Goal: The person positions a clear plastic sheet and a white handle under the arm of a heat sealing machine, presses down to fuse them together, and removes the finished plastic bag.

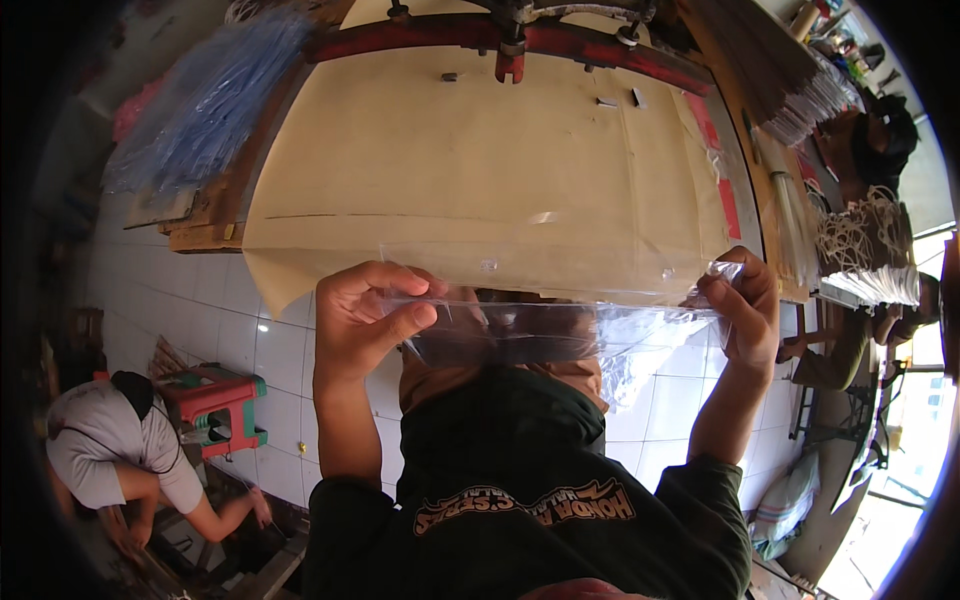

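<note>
Head view: clear plastic sheet (560, 325) between both hands (365, 312).

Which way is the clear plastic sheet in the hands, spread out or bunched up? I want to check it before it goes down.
Spread out: the left hand and right hand pinch opposite ends of the clear plastic sheet, stretched between them.

Clear plastic sheet (560, 325), thin and glossy, stretched flat and roughly level at the near edge of the paper-covered counter (480, 180). Left end pinched in left hand (365, 320), right end in right hand (745, 310). Right portion wrinkled and drooping.
</note>
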Demonstrator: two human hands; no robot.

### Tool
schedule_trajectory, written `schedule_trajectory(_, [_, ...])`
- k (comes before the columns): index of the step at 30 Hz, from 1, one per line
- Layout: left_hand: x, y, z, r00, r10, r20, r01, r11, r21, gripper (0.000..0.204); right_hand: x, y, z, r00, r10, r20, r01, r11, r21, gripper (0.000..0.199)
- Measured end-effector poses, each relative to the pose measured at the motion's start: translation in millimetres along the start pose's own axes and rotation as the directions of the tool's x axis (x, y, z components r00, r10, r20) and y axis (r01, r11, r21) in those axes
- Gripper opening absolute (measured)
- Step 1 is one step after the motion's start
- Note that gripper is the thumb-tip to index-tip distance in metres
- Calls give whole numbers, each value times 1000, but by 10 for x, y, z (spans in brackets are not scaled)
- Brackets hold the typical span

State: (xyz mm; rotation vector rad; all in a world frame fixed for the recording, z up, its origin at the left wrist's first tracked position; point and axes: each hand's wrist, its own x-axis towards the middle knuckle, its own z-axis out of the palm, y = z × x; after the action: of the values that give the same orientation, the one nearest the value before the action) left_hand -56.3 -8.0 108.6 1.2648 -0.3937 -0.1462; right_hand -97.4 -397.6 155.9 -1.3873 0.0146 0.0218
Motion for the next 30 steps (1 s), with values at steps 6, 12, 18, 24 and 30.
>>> schedule_trajectory(6, [-103, 84, 67, 984, 66, -168, -65, 998, 11, 22, -41, 30, 89, 996, -15, -83, 12, 999, -40, 13])
schedule_trajectory(12, [-78, 147, 62, 993, 35, -110, -24, 995, 97, 38, 5, 33, 277, 984, -115, -139, 119, 993, 20, 11])
schedule_trajectory(18, [-82, 220, 17, 987, 67, -148, -46, 989, 143, 54, 87, 181, 135, 949, -302, 87, 313, 933, -177, 13])
schedule_trajectory(24, [-143, 140, -88, 952, 223, -212, -178, 961, 210, 53, 106, 213, 251, 965, -208, 157, 231, 962, -145, 46])
schedule_trajectory(30, [-101, 178, 56, 929, 273, -249, -120, 861, 494, 45, 101, 205, 325, 940, -303, 160, 341, 870, -356, 73])
